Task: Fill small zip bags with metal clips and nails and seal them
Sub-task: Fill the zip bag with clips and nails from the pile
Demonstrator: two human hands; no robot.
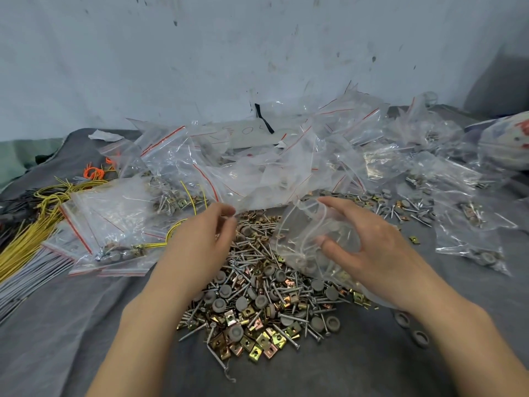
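Progress partial: filled bags (114, 224) lie left, large clip-and-nail pile (257, 305) unbagged. Left hand (200, 233) pinches an empty bag (257, 181); right hand (369, 247) grips a part-filled bag (309, 233), mouth open.

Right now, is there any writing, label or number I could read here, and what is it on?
Nothing reads clearly.
White sheet behind the bags: faint handwritten marks, perhaps digits, too blurred through the plastic to read.
Zip bags: only red seal stripes, no print visible.

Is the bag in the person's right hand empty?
No, partly filled: grey caps show through the clear bag gripped by the right hand.
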